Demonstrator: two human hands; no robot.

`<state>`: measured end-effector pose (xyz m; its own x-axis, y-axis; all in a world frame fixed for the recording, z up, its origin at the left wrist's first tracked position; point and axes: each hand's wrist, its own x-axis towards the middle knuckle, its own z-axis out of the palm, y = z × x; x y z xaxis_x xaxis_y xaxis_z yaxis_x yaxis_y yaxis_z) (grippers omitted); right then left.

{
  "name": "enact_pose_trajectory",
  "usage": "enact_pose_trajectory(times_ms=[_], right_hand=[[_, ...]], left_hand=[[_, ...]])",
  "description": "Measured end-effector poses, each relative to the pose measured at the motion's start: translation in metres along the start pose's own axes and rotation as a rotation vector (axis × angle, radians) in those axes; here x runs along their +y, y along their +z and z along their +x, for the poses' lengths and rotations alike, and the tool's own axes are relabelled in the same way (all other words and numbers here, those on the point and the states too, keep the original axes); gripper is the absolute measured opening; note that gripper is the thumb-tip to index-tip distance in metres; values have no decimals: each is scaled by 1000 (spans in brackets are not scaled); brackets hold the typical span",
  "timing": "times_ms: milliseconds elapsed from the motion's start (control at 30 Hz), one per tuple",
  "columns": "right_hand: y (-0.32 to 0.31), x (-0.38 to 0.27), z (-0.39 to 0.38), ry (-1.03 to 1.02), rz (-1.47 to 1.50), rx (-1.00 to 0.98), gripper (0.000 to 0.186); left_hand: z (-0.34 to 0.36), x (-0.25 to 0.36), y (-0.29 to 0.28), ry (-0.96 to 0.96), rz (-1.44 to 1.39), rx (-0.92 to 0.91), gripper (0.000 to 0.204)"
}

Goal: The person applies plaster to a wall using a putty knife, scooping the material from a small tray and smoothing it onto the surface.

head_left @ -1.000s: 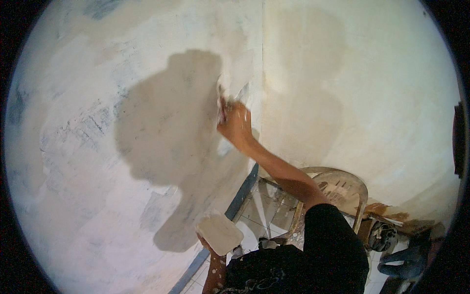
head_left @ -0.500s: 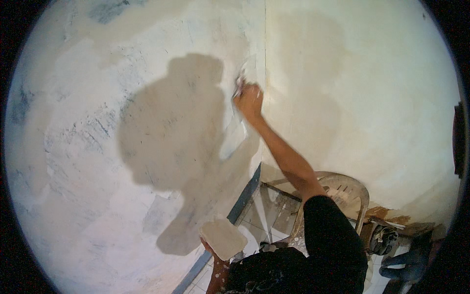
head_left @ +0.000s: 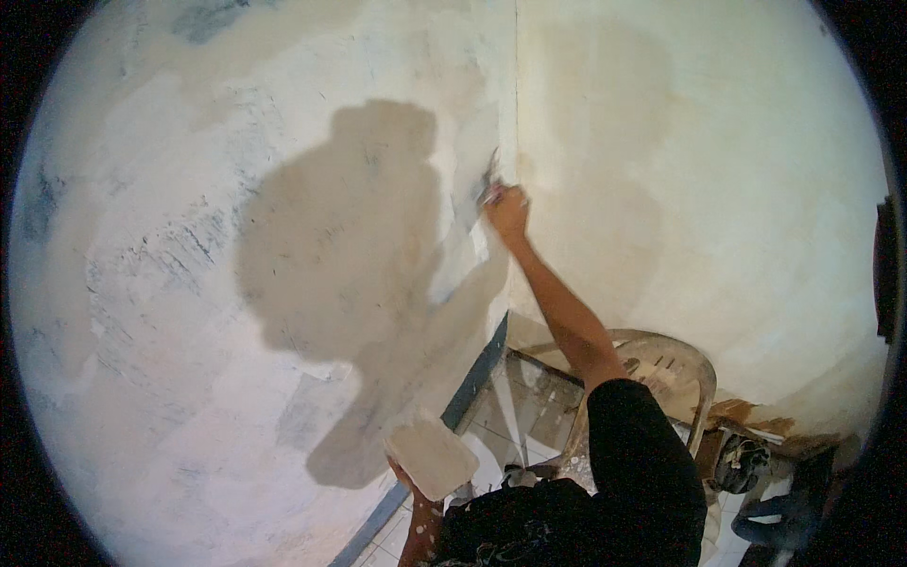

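My right hand [head_left: 505,210] is closed on a putty knife [head_left: 487,184], whose blade is against the patchy white wall [head_left: 170,340] just left of the corner. Smeared filler surrounds the blade. Low in the middle, my left hand [head_left: 406,480] grips a pale square board [head_left: 431,455] coated with off-white paste, held in front of the dark blue-grey skirting [head_left: 475,372]. The board hides most of the fingers of that hand. My left forearm has white spatters, and my right arm is stretched out toward the wall.
A cream wall [head_left: 718,189] meets the patched one at the corner. Below it stands a dirty plastic chair [head_left: 700,368] on a tiled floor [head_left: 501,425]. At lower right are a dark crumpled bundle [head_left: 742,463] and dark cloth [head_left: 779,520]. A dark object [head_left: 883,269] shows at the far right edge.
My right hand and knife moved up and right toward the corner, then slightly down and further right over the last half second. The board stayed nearly in place, shifting slightly.
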<state>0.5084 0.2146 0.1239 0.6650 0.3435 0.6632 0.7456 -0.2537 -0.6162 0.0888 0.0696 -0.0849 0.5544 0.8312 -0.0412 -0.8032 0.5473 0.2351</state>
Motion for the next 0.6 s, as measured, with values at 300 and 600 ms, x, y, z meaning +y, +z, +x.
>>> enact_pose_trajectory(times_ms=[300, 600], right_hand=[[-47, -43, -154, -325, 258, -354, 30], [7, 57, -56, -64, -137, 97, 33]], left_hand=[[6, -7, 18, -90, -50, -29, 64], [5, -29, 33, -79, -12, -6, 49]])
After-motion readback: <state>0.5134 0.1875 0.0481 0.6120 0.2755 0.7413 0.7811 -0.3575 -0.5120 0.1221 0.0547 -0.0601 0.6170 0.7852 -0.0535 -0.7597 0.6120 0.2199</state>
